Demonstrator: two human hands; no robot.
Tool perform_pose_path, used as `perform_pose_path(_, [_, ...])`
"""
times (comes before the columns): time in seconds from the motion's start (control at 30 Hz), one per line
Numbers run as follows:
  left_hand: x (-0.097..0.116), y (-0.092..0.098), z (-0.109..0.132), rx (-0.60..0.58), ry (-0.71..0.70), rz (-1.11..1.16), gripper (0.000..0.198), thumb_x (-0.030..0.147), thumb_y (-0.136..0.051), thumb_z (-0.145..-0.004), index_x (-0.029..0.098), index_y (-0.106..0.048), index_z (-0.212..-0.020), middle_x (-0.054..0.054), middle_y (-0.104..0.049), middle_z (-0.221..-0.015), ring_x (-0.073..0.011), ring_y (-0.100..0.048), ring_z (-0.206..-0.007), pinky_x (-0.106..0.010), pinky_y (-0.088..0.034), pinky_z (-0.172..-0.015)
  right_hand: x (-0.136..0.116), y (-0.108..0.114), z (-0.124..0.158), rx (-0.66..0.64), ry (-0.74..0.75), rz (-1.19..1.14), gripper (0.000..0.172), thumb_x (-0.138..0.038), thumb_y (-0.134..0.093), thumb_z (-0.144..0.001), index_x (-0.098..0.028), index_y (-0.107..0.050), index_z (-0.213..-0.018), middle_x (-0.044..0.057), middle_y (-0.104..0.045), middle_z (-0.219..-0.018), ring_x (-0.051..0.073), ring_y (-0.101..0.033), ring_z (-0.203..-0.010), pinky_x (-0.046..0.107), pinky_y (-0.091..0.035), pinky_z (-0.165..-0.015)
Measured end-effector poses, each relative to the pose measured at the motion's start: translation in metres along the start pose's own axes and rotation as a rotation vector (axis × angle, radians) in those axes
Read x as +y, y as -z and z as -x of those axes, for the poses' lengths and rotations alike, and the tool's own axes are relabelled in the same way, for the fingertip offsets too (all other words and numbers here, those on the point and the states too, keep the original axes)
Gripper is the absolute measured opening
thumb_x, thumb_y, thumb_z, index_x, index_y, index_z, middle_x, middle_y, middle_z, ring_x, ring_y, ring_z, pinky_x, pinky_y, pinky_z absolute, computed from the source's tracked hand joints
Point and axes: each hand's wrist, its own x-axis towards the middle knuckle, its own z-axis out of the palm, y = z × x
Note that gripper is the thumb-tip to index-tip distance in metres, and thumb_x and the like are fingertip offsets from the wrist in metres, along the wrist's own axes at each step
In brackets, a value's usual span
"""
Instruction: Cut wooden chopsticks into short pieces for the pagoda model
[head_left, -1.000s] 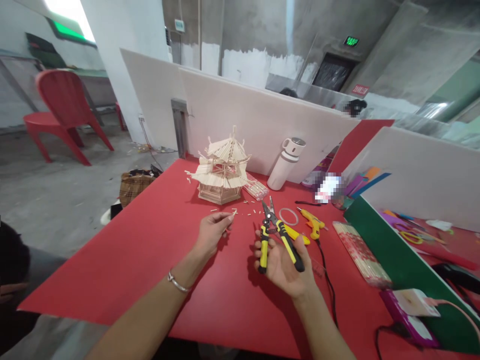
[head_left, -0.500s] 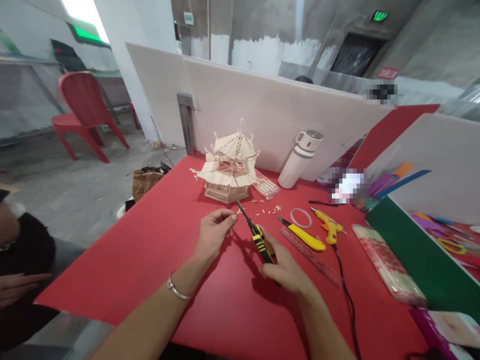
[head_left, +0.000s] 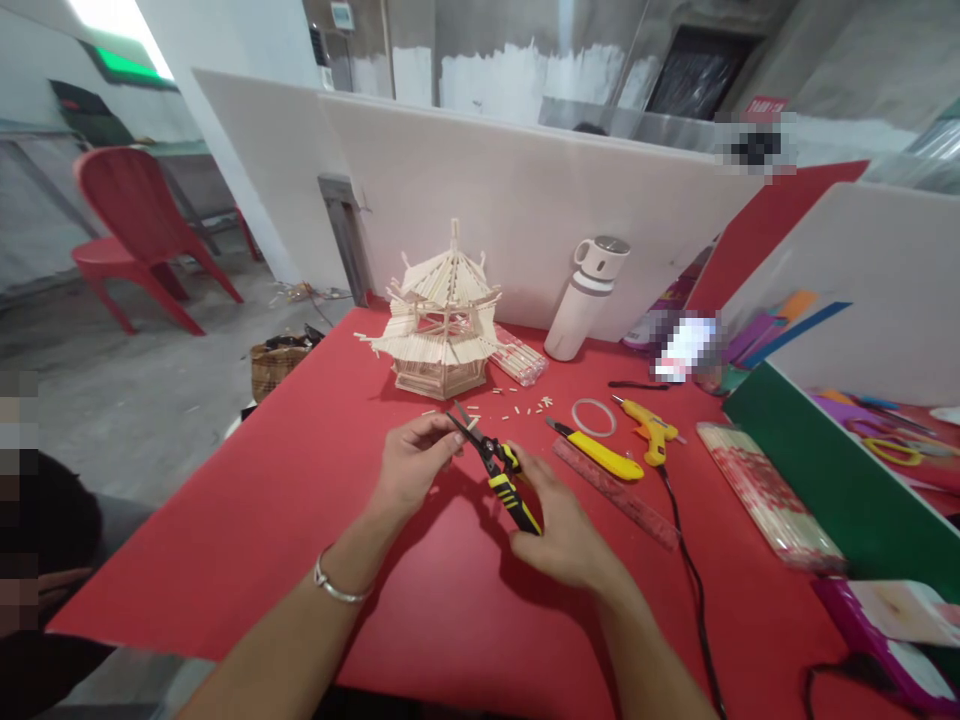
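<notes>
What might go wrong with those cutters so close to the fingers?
The left hand has its fingertips right by the tips of the cutters, so one might get nipped. The little stick house stands just beyond, so a bump might break it.

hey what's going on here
A person is working at a red table. Their left hand pinches a small wooden stick, while their right hand holds yellow-and-black cutters, blades apart and close to the stick. Behind the hands stands a pagoda-like model built from thin sticks. A yellow utility knife and a glue gun lie to the right.
</notes>
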Motion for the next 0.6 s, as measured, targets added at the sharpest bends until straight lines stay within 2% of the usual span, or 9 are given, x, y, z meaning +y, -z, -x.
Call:
perform_pose_path(0.17, [0.0018,0.0045,0.0002,-0.032,-0.068,-0.044,0.015,0.028,-0.081,-0.067,0.016,-0.074,-0.068,-0.001,-0.063,-0.056,-0.0088,-0.047,-0.049,-0.022,-0.039,-0.049,-0.0029,0.0024,0.0025,-0.010,0.019,0.028,0.098,-0.014,-0.059,-0.063,-0.030,-0.033,-0.156,0.009,-0.052,-0.147,0.033,-0.050,-0.133,0.052,-0.037,-0.114])
perform_pose_path(0.37, [0.0028,0.0052,0.0002,-0.040,-0.073,-0.042,0.013,0.027,-0.081,-0.067,0.015,-0.074,-0.068,-0.001,-0.063,-0.056,-0.0090,-0.049,-0.049,-0.022,-0.041,-0.050,-0.0047,0.0036,0.0030,-0.018,0.010,0.013,0.098,-0.015,-0.060,-0.063,-0.028,-0.033,-0.156,0.010,-0.051,-0.148,0.035,-0.047,-0.136,0.055,-0.035,-0.115])
perform_pose_path(0.5, [0.0020,0.0067,-0.0007,-0.068,-0.093,-0.031,0.014,0.027,-0.082,-0.067,0.015,-0.074,-0.069,-0.001,-0.064,-0.056,-0.0087,-0.050,-0.049,-0.021,-0.041,-0.049,-0.0027,0.0028,0.0028,-0.017,0.018,0.001,0.099,-0.013,-0.062,-0.063,-0.029,-0.033,-0.156,0.010,-0.046,-0.153,0.036,-0.041,-0.142,0.057,-0.031,-0.117])
perform_pose_path(0.6, [0.0016,0.0078,-0.0005,-0.085,-0.098,-0.041,0.014,0.026,-0.081,-0.068,0.014,-0.075,-0.071,-0.001,-0.065,-0.058,-0.0085,-0.051,-0.051,-0.020,-0.042,-0.050,-0.0041,0.0040,0.0030,-0.030,0.021,-0.027,0.098,-0.012,-0.062,-0.063,-0.029,-0.034,-0.156,0.010,-0.048,-0.151,0.034,-0.044,-0.140,0.056,-0.032,-0.117])
